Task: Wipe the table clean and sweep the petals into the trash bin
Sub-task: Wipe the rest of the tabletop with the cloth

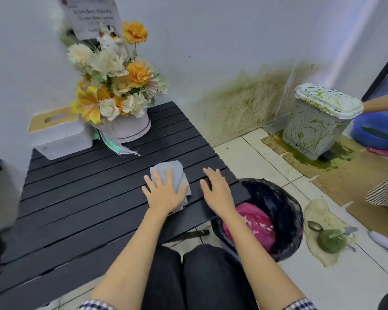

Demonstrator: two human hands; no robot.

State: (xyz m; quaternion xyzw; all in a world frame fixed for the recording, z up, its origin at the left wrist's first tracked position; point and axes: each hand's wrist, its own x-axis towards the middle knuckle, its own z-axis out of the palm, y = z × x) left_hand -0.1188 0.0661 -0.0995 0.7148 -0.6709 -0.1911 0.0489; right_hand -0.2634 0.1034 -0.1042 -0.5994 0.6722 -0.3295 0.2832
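A black slatted table [81,198] stands in front of me. My left hand [164,193] lies flat, fingers spread, pressing a grey cloth [177,173] onto the table near its right side. To the right of it, my right hand [217,189] rests flat on the table's right edge, holding nothing. Just below that edge stands a trash bin [285,211] lined with a black bag. Inside it lie a pink bag [253,222] and small pale petals [260,227]. I see no petals on the table.
A flower arrangement in a round pink box [130,128] and a white tissue box [58,135] stand at the table's far end. A green-stained white bin [318,121], a blue basin [372,133], cardboard [345,173] and another person's arm [381,104] are at the right.
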